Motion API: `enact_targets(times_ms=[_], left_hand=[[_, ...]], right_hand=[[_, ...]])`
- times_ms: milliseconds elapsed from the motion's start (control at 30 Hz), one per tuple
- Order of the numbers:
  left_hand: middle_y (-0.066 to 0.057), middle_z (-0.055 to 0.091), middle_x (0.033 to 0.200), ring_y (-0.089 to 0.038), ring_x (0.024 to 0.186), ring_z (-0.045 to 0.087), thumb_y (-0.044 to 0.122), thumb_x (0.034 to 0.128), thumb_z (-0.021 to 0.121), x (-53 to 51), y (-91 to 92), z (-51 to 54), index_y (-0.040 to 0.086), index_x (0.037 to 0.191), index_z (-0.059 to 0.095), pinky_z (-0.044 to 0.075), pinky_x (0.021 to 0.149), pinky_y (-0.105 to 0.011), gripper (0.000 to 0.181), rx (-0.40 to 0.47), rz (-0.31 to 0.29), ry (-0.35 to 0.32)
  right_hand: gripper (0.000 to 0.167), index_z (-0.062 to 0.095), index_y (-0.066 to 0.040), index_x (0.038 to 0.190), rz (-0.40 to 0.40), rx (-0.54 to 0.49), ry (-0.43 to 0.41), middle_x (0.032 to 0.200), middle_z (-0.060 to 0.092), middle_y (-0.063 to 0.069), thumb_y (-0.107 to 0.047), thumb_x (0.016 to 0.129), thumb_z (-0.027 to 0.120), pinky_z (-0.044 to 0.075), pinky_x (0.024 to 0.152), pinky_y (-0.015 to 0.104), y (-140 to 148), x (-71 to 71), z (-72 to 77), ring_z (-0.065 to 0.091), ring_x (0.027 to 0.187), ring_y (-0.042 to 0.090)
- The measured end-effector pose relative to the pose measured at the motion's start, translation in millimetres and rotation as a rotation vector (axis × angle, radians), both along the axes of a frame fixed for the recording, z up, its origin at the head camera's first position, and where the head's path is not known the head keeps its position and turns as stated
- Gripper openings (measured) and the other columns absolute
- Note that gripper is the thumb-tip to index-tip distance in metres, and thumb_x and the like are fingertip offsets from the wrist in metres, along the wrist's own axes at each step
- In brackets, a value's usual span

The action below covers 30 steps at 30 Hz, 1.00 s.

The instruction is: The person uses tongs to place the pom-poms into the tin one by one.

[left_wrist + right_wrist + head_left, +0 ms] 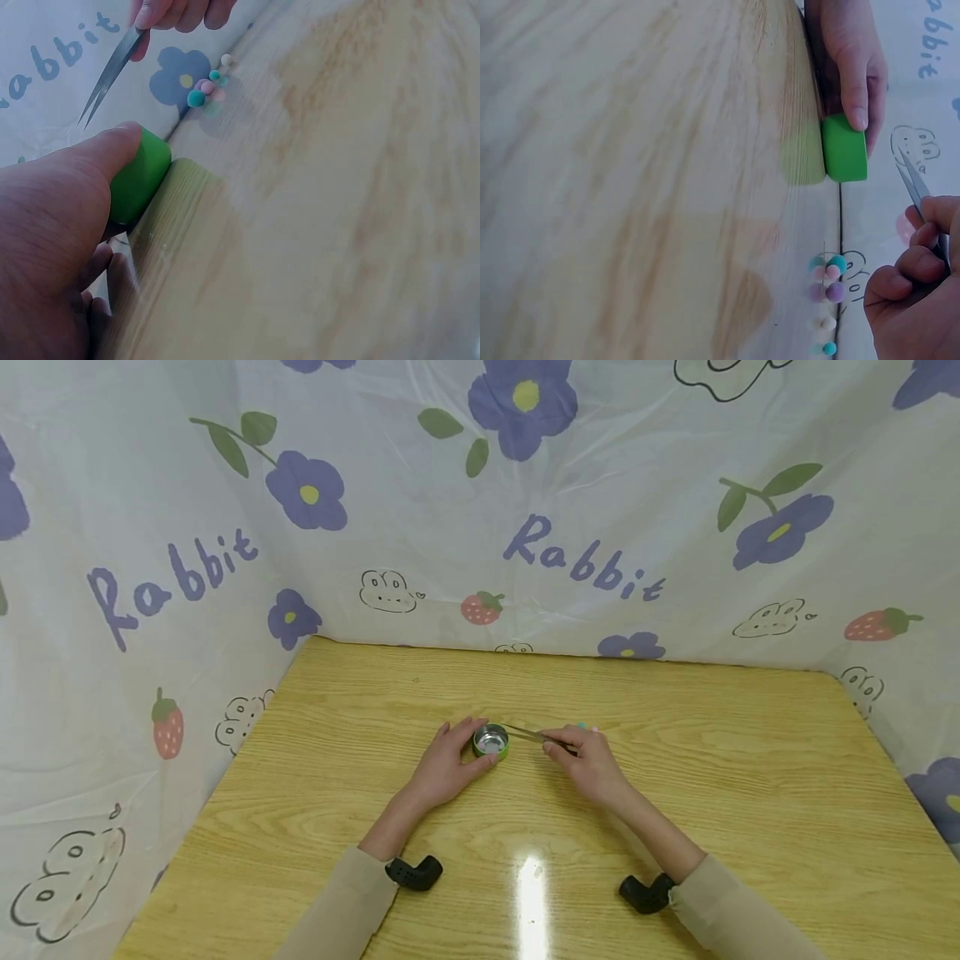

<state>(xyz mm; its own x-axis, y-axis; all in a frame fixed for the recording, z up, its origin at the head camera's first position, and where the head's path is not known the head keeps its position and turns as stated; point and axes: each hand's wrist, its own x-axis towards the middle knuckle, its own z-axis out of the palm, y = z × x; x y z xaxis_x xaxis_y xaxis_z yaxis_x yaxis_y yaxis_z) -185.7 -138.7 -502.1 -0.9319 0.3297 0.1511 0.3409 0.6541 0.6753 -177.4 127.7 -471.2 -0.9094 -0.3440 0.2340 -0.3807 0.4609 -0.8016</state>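
A small round green tin [492, 757], silvery inside, stands on the table. My left hand [444, 766] holds it from the left, thumb on the near side and fingers at the far side. Something pale lies on the tin's bottom, too small to make out. My right hand [596, 770] pinches a pair of metal tweezers [525, 732], whose tips point left, above and just right of the tin's rim. In the left wrist view the tweezer tips [88, 112] stand slightly apart, with nothing seen between them. Small coloured pom-poms [196, 98] lie on the table beyond the tin.
The wood-grain table [360, 693] reaches back to a hanging cloth [420, 527] printed with flowers and rabbits. In the head view my right hand mostly covers the pom-poms; a blue one [581, 726] shows behind it. Black wrist mounts [415, 873] sit at both sleeves.
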Motion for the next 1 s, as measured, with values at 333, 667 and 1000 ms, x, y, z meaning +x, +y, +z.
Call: enact_targets(times_ms=[333, 667, 1000], left_hand=[[-0.016, 0.050, 0.153, -0.032, 0.148, 0.036, 0.035, 0.0979, 0.073, 1.1, -0.4, 0.9, 0.007, 0.153, 0.049, 0.011, 0.126, -0.048, 0.066, 0.006, -0.007, -0.010], [-0.016, 0.051, 0.152, -0.033, 0.148, 0.037, 0.035, 0.0982, 0.072, -1.1, 0.6, -2.2, 0.005, 0.152, 0.049, 0.012, 0.126, -0.049, 0.066, 0.010, -0.022, 0.005], [-0.017, 0.050, 0.153, -0.034, 0.147, 0.037, 0.036, 0.0981, 0.072, -1.6, -1.6, -3.1, 0.005, 0.152, 0.049, 0.012, 0.126, -0.050, 0.066, 0.008, -0.019, 0.002]], right_hand=[[0.025, 0.073, 0.001, 0.124, 0.001, -0.027, -0.012, 0.097, 0.072, 0.009, -0.007, 0.101, 0.066, 0.013, 0.121, 0.066, 11, 1.6, -1.8, 0.069, 0.093, 0.028], [0.028, 0.072, -0.002, 0.128, -0.036, -0.019, -0.079, 0.105, 0.073, 0.010, -0.011, 0.102, 0.065, 0.055, 0.085, 0.036, 31, 4.3, -5.6, 0.066, 0.091, 0.018], [0.026, 0.072, 0.001, 0.126, -0.064, -0.039, -0.080, 0.113, 0.070, 0.016, -0.009, 0.103, 0.064, 0.045, 0.057, 0.025, 49, 6.1, -6.9, 0.066, 0.099, 0.035]])
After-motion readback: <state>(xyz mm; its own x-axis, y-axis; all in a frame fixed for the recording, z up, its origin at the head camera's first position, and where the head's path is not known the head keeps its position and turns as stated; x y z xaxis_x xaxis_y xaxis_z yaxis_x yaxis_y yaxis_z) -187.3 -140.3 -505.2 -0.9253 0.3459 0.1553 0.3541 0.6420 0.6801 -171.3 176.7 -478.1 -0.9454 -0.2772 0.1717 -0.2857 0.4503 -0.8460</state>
